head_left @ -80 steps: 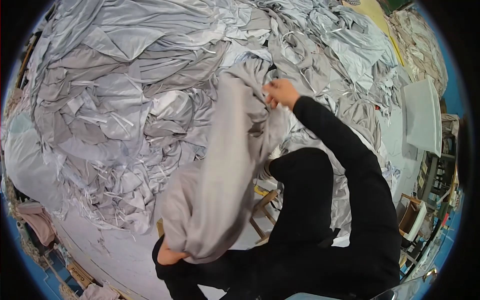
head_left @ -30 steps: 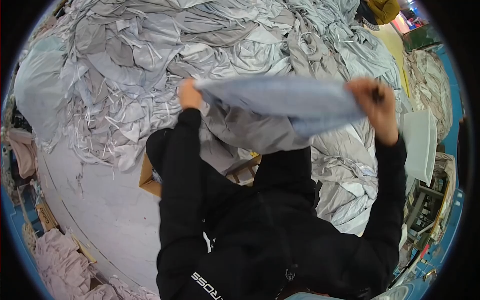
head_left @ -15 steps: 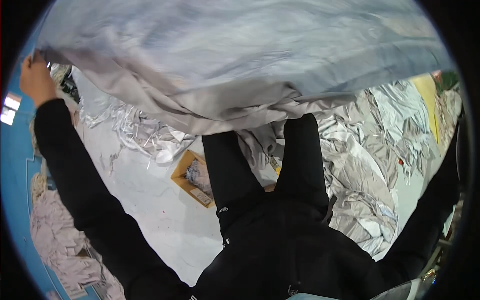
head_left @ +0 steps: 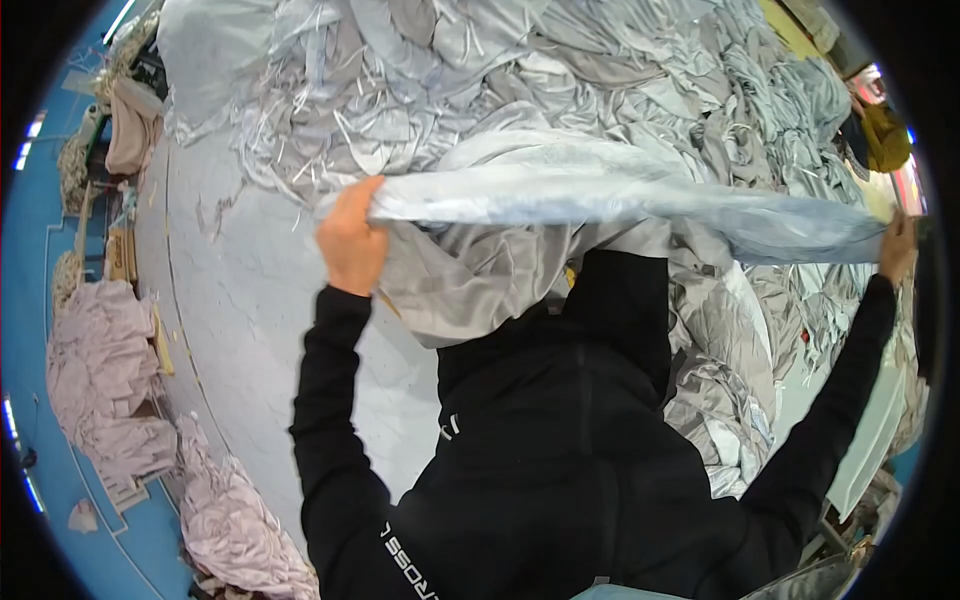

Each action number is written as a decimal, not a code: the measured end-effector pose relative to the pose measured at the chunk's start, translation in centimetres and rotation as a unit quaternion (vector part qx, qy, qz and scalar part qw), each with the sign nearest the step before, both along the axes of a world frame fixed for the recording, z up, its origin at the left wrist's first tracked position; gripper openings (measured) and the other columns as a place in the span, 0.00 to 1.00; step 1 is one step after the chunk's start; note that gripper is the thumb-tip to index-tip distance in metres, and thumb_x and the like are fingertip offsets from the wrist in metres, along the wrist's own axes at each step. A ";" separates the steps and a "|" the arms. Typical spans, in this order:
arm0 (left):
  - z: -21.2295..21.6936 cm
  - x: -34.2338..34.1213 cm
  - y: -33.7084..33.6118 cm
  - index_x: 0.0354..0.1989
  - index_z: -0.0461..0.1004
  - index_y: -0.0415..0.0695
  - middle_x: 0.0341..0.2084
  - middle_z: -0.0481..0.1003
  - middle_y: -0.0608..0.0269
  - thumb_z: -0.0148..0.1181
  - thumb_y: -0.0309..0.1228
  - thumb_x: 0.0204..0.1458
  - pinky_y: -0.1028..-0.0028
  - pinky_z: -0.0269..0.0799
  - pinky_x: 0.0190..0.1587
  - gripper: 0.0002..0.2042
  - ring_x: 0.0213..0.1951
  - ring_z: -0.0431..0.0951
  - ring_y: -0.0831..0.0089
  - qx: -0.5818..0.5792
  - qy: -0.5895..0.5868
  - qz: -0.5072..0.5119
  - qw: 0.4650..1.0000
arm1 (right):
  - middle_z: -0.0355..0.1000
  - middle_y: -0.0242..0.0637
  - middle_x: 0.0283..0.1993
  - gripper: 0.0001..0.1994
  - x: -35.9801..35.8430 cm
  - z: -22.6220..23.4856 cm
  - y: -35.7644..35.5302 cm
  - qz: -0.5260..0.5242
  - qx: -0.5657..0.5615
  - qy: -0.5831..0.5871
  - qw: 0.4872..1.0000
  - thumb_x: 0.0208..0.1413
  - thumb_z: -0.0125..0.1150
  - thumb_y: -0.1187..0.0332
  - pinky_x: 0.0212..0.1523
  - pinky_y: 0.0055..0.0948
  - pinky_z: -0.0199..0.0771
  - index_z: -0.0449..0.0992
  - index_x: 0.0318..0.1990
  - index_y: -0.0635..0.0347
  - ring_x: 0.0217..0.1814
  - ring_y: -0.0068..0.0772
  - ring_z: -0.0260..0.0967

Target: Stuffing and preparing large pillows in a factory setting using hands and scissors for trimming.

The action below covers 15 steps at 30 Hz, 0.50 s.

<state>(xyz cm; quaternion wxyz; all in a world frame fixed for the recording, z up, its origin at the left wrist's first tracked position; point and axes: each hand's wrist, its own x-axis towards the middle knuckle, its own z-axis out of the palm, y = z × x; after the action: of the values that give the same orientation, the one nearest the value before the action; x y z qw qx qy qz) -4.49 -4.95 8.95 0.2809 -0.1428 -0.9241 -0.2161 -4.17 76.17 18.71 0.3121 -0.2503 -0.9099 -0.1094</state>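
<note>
A light blue and grey cloth (head_left: 590, 197) is stretched sideways in front of me, its upper edge pulled fairly taut. My left hand (head_left: 352, 238) is closed round its left end. At the far right, my right hand (head_left: 900, 245) grips the other end, its fingers partly hidden by the fabric. Below the left part, a grey fold hangs down in front of my lap and covers part of my legs. Behind the cloth lies a large heap of crumpled grey and pale blue fabric (head_left: 560, 90).
The heap carries on down my right side. To the left is pale flooring (head_left: 230, 310), with pinkish fabric piles (head_left: 105, 385) beyond it on blue floor (head_left: 85, 530). An olive-coloured item (head_left: 886, 138) sits at the far right.
The cloth, spread high and wide before, has come down into a narrower band. My left hand has moved right, toward the middle. My right hand has come into view.
</note>
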 end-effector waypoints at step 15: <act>-10.5 7.6 2.2 0.31 0.72 0.40 0.29 0.74 0.57 0.59 0.16 0.37 0.70 0.71 0.30 0.11 0.30 0.74 0.60 0.166 -0.081 0.112 0.976 | 0.69 0.40 0.47 0.20 1.8 -15.3 -47.6 0.561 -0.440 -0.202 0.671 0.43 0.67 0.77 0.30 0.25 0.70 0.73 0.47 0.60 0.32 0.30 0.69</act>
<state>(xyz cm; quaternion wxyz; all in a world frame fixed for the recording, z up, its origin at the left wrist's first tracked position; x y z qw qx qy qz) 3.07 -2.80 -1.59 0.2475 0.0279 -0.9051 -0.3446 -2.34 28.53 3.40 -0.0229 0.2273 -0.8626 0.4513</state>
